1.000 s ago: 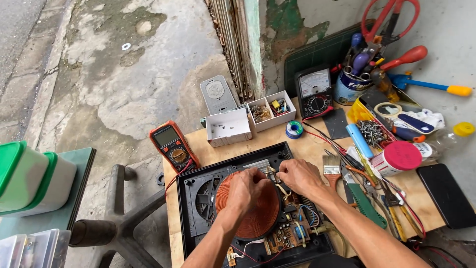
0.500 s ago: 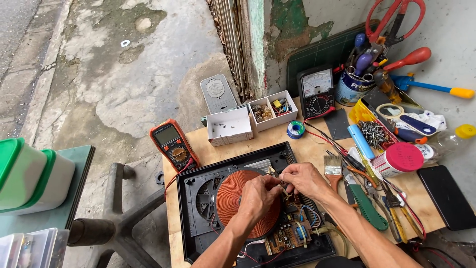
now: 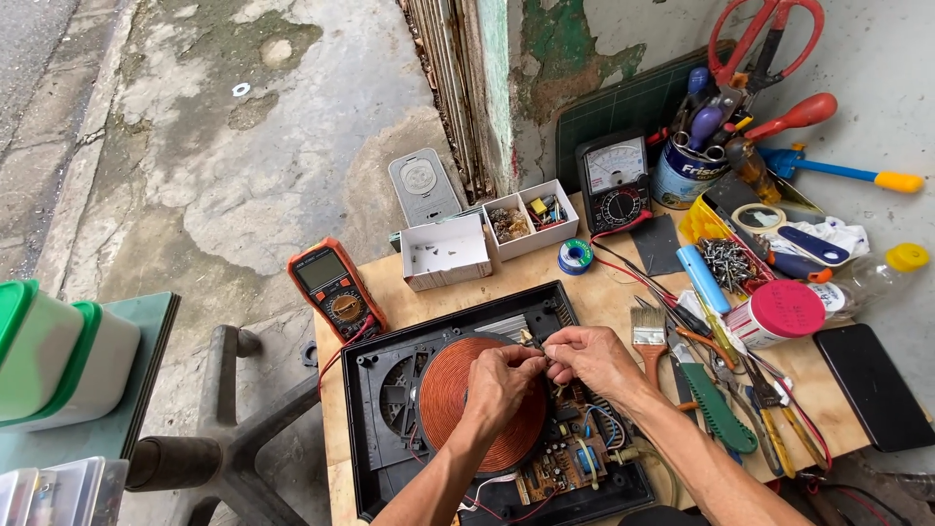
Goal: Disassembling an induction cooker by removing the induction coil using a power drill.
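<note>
Cluttered wooden bench (image 3: 604, 302): left hand (image 3: 502, 385), right hand (image 3: 584, 356) fingers pinch small part over copper coil (image 3: 458, 390).

Workbench clutter
Orange multimeter (image 3: 334, 287) at the desk's (image 3: 604, 302) left edge; analog meter (image 3: 615, 182), perhaps a tool tin (image 3: 685, 173), at the back edge.

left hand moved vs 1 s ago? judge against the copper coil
Yes. The left hand has shifted right and up across the copper coil, from the coil's middle to its upper right edge, closing on the right hand.
</note>
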